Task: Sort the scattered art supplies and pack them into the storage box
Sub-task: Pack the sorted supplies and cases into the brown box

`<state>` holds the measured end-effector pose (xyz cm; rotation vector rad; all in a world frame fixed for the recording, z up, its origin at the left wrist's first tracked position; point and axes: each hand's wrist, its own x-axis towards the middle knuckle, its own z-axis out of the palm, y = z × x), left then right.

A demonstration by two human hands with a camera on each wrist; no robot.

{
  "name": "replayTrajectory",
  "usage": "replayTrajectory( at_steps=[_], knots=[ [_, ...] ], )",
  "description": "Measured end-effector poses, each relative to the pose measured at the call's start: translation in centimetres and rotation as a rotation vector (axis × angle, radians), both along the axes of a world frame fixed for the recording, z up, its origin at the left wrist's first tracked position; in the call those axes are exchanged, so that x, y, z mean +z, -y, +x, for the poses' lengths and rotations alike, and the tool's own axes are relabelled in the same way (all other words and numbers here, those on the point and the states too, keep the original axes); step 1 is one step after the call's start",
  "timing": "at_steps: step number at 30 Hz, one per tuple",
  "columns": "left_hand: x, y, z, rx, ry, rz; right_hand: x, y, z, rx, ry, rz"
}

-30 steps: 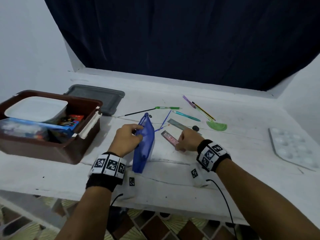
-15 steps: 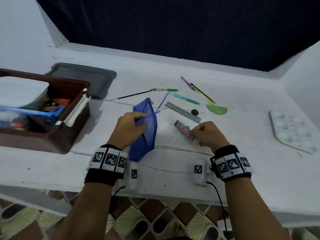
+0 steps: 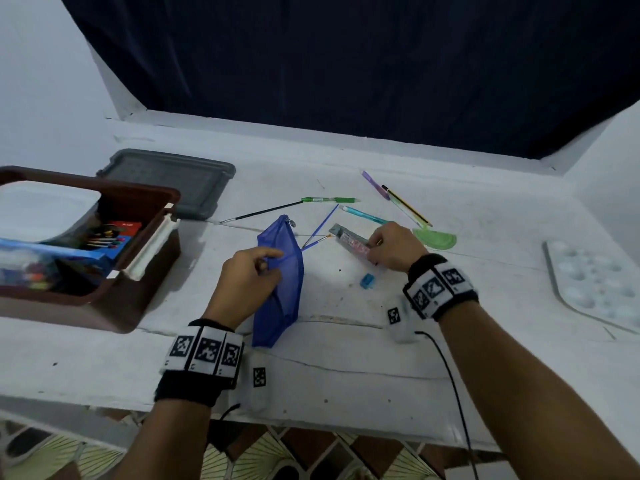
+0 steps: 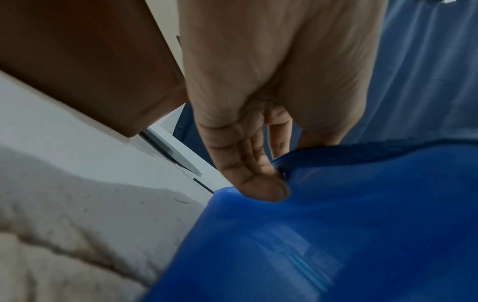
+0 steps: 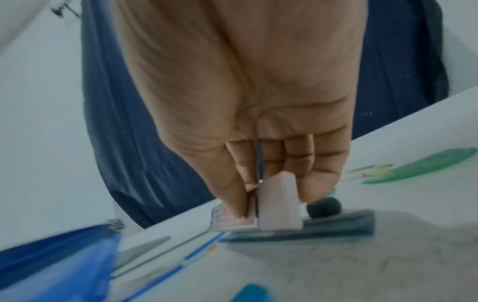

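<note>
L hand (image 3: 247, 277) is pinching the top edge of the blue mesh pouch (image 3: 280, 292), thumb and fingers curled on the rim; the pouch is hanging below the grip w/ its bottom end resting on the table (image 3: 346, 368). R hand (image 3: 393, 249), right of the pouch, is grasping a small flat pink-printed pack (image 3: 351, 242) together w/ a white eraser (image 5: 279, 206); both are sticking out past the fingertips, down onto a grey ruler (image 5: 336, 226). A blue sharpener (image 3: 367, 281) is lying between pouch and R wrist. Brown storage box (image 3: 138, 296) is sitting left of the pouch, its left part cut off by the frame. Pens and brushes are lying beyond the pouch. Pack's print is too blurred to read; a small black round thing (image 5: 324, 207) beside the eraser is hard to make out.
</note>
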<state>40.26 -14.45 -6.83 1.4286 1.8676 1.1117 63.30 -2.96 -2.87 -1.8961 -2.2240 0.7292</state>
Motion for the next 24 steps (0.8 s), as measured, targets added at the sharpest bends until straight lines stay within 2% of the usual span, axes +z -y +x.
replayTrajectory(
  at_steps=[5,15,20,22,24],
  knots=[
    [-0.1,0.1,0.0,0.021,-0.001,-0.012,-1.0,-3.4,0.7,0.088,0.203,-0.066],
    [0.0,-0.2,0.6,0.040,-0.025,-0.016,-1.9,-4.4,1.0,0.058,0.206,-0.008],
    [0.0,-0.5,0.8,0.031,-0.008,-0.020,-1.8,-3.7,0.6,0.046,0.122,-0.036],
    [-0.1,-0.6,0.7,0.031,0.010,-0.021,-1.7,-3.1,0.4,0.027,-0.013,-0.086],
    [-0.2,-0.7,0.5,0.037,0.042,-0.021,-1.0,-2.0,0.0,-0.022,-0.233,-0.162]
  ],
)
